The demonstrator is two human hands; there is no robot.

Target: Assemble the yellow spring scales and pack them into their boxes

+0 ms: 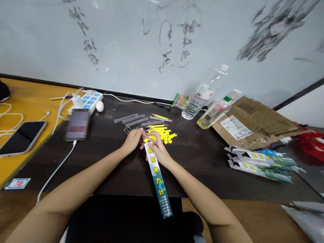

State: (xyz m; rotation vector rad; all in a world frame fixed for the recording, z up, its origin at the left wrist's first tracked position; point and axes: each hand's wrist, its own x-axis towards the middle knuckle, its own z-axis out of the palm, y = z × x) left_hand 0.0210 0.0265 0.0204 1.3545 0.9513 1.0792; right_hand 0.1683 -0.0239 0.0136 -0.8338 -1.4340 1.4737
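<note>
A long, narrow spring scale box (155,173), white at the top and green below with yellow characters, slants from the table toward me. My right hand (159,150) is closed around its upper end. My left hand (133,140) is pinched at that same end, beside a small yellow part (146,140) and thin wire at the mouth; exactly what its fingertips grip is hidden. Just beyond my hands lies a pile of yellow plastic parts (165,135). Several clear plastic tubes (131,118) lie behind, with wire hooks (126,130) near my left fingers.
At right stand a water bottle (198,98) and a bottle with yellow liquid (215,113), near a cardboard package (253,121) and flattened spring scale boxes (263,165). At left are a power strip (92,99), a charging phone (77,125), another phone (22,138) and cables. A whiteboard (126,50) rises behind.
</note>
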